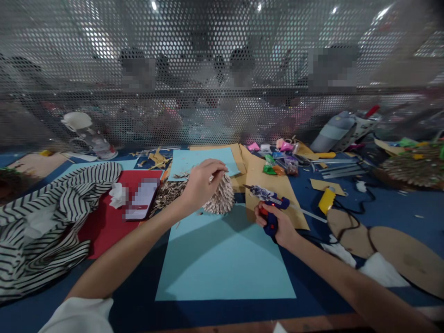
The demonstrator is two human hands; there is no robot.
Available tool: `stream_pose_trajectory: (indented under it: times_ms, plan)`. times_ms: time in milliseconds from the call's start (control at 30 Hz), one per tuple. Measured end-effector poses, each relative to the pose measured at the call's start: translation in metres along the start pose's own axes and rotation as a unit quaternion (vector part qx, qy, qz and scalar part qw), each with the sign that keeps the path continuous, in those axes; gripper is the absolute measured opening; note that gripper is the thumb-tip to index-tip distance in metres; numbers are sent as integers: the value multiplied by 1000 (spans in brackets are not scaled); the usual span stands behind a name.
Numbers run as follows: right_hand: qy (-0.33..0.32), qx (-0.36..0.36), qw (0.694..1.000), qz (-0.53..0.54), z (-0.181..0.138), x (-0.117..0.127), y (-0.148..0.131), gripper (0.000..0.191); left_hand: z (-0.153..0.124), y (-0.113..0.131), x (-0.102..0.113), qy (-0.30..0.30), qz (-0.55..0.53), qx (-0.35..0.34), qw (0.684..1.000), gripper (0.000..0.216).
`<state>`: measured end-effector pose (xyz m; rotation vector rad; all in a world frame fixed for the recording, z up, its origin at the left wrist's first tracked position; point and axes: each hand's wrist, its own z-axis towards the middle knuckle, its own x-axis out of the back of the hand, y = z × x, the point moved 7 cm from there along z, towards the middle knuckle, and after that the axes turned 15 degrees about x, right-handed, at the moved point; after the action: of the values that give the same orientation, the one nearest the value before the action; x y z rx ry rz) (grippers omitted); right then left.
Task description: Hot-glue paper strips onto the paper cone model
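Observation:
My left hand (201,182) is closed in a pinch on the top of a spiky cone of small paper pieces (222,198) that stands at the far edge of a light blue paper sheet (225,254). What the fingertips pinch is too small to name. My right hand (275,226) grips a blue hot glue gun (268,206), its nozzle pointing left toward the cone, a short gap away. A pile of loose paper pieces (169,190) lies left of the cone.
A striped cloth (52,217), a red sheet (111,222) and a phone (142,199) lie to the left. Brown paper (270,182), a yellow tool (326,200), cardboard discs (388,247) and craft scraps lie to the right. A perforated metal screen (222,83) closes the back.

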<state>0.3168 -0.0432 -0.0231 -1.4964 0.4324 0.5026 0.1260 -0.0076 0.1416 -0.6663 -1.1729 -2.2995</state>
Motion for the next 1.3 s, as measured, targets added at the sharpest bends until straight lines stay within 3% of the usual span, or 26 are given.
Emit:
stream_pose_trajectory:
  times_ms: [400, 567, 933, 1133, 1233, 1300]
  plan:
    - [17, -10, 1000, -16, -1, 4, 1, 17, -11, 8, 3, 61, 59, -85, 993, 17]
    - [7, -6, 1000, -2, -1, 4, 2, 14, -12, 5, -2, 52, 55, -108, 991, 18]
    - [6, -2, 1000, -22, -1, 0, -2, 18, -12, -1, -6, 17, 28, -67, 997, 17]
    - [18, -16, 999, -31, -3, 3, 0, 17, -37, 5, 2, 44, -5, -49, 998, 16]
    - [8, -17, 999, -37, -4, 3, 1, 18, -57, -2, -10, -10, -51, -11, 999, 17]
    - [-8, -13, 999, -39, -5, 1, 1, 18, -70, -16, -23, -54, -85, 62, 993, 15]
